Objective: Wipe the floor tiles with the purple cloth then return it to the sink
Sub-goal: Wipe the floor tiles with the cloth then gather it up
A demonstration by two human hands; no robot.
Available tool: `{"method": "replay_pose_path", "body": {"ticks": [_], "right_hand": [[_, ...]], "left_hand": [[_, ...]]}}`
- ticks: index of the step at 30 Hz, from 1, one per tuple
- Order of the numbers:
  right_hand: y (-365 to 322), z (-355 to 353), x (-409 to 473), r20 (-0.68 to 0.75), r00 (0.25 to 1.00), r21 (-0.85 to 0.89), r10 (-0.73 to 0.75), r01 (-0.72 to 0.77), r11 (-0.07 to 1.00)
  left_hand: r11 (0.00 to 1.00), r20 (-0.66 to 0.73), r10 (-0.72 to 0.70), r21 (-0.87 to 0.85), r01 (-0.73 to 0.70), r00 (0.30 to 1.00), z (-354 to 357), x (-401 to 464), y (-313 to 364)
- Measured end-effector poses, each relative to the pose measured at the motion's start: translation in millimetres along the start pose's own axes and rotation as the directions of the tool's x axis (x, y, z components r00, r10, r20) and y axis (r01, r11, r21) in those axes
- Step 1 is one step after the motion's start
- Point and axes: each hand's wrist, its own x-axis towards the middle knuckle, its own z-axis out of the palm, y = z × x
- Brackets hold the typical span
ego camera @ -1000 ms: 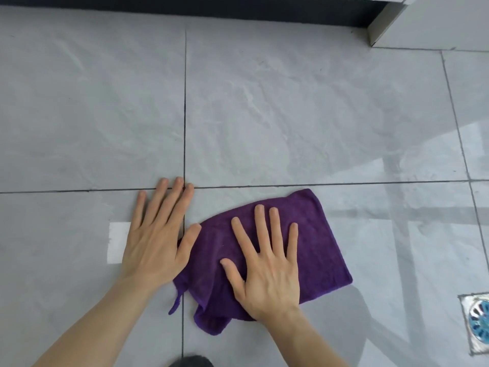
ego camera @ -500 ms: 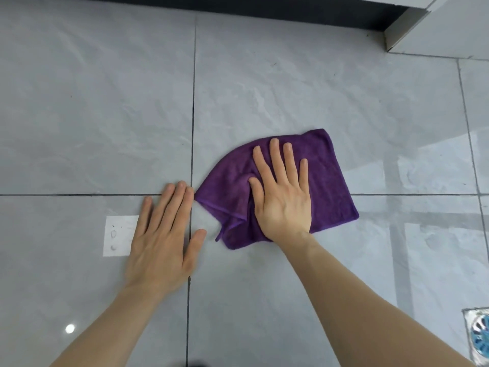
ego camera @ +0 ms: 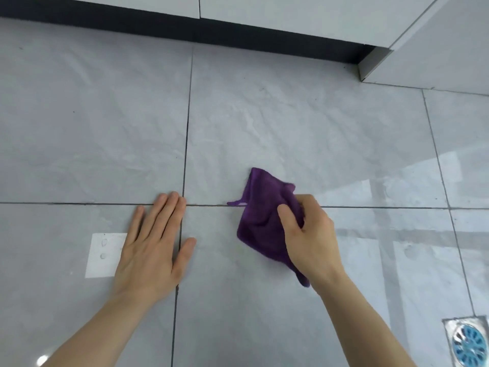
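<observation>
Right hand (ego camera: 308,234) is closed on the purple cloth (ego camera: 262,215), fingers curled over its right side and thumb pressed into the fabric. The cloth is bunched and partly lifted; its upper corner stands up off the floor, a small hanging loop sticks out to the left, and a tail trails below the wrist. It sits across the horizontal grout line (ego camera: 383,207), right of the vertical one.

Left hand (ego camera: 152,250) lies flat and open on the floor tiles (ego camera: 291,123), fingers together, holding nothing. It looks like a brace for body weight.

Judged step: gathering the cloth, either to re-fold for another pass or to lift it away. Sink not in view, so the return leg can't be sized up from here.

Notes for doing it well:
- If more wiping is wanted, spread the cloth flat again under the palm; a bunched wad touches little tile and leaves streaks.
- Tuck in the tail and loop before lifting so they don't drag.
- Tiles look glossy with bright reflections, and two droplets show in the bright patch (ego camera: 104,255) beside the left hand. Likely damp, so the bracing palm could slip; keep weight centred.
- Floor drain (ego camera: 467,343) sits at lower right, well apart from the cloth.
- Dark kickboard (ego camera: 185,30) under the white cabinets (ego camera: 291,11) marks the far edge; the tile near it can't be judged as wiped or not.
</observation>
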Motion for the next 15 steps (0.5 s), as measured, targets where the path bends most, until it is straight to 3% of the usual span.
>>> {"method": "replay_pose_path", "body": {"ticks": [3,5,6,8,9,10,12,15], "right_hand": [[-0.4,-9.2,-20.5,0.356,0.933,-0.02,0.056,-0.053,0.998],[5.2,-8.0,-23.9,0.435,0.9,0.037,0.026,-0.047,0.998],[10.3,-4.7,-23.4,0.362,0.932,0.039,-0.001,-0.014,0.999],[23.5,4.8,-21.3,0.001,0.994,-0.077,-0.105,0.105,0.991],[29.5,11.7,-22.2,-0.161,0.966,-0.172,-0.201,0.174,0.97],[34.8,20.5,-24.6,-0.224,0.927,-0.261,-0.301,0.241,0.935],[48.2,42.5,-31.7,-0.105,0.885,-0.397,-0.454,0.381,0.835],[72.4,71.2,-36.7,0.15,0.829,-0.532,-0.538,0.527,0.663]], "left_hand": [[1.0,0.005,-0.004,0.011,0.004,1.0,0.4,1.1,0.1],[1.0,0.007,-0.005,0.008,0.005,1.0,0.7,0.6,0.0],[1.0,0.005,-0.005,0.004,0.005,1.0,0.9,0.4,0.0],[1.0,-0.003,-0.005,0.002,0.005,1.0,1.7,0.8,-0.3],[1.0,-0.005,-0.005,0.004,0.005,1.0,2.3,1.0,-0.5],[1.0,-0.007,-0.005,0.004,0.005,1.0,2.7,0.9,-0.7],[1.0,-0.01,-0.001,0.001,0.001,1.0,3.2,0.9,-0.7],[1.0,-0.015,-0.001,-0.004,0.001,1.0,3.6,1.2,-1.6]]}}
